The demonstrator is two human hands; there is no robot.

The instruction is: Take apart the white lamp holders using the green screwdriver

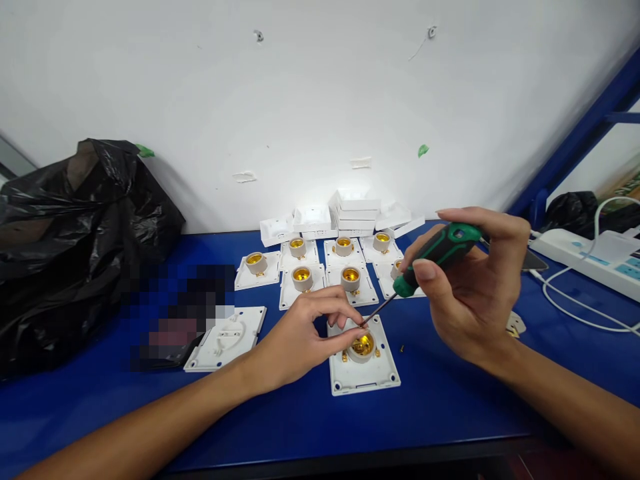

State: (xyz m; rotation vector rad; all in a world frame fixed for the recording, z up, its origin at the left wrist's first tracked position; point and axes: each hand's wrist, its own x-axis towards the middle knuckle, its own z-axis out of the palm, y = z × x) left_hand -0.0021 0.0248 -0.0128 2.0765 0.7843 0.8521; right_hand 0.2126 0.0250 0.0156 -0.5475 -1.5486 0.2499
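Observation:
A green-and-black screwdriver [435, 257] is gripped in my right hand [470, 307], its shaft slanting down to the left. The tip meets the fingertips of my left hand [305, 333], which are pinched together; whatever lies between them is too small to make out. Just below the fingers is a round lamp holder [361, 348] with a gold-coloured threaded inside. It sits on a square white plate [364, 383] with brass terminals at its sides. A small brass screw [401, 348] lies on the table right of the plate.
Behind stand several white plates with lamp holders [302, 277], backed by stacked white covers [357, 215]. A bare white plate [230, 339] lies left on the blue table [450, 413]. A black plastic bag [90, 247] fills the far left; a power strip [590, 260] with white cables is right.

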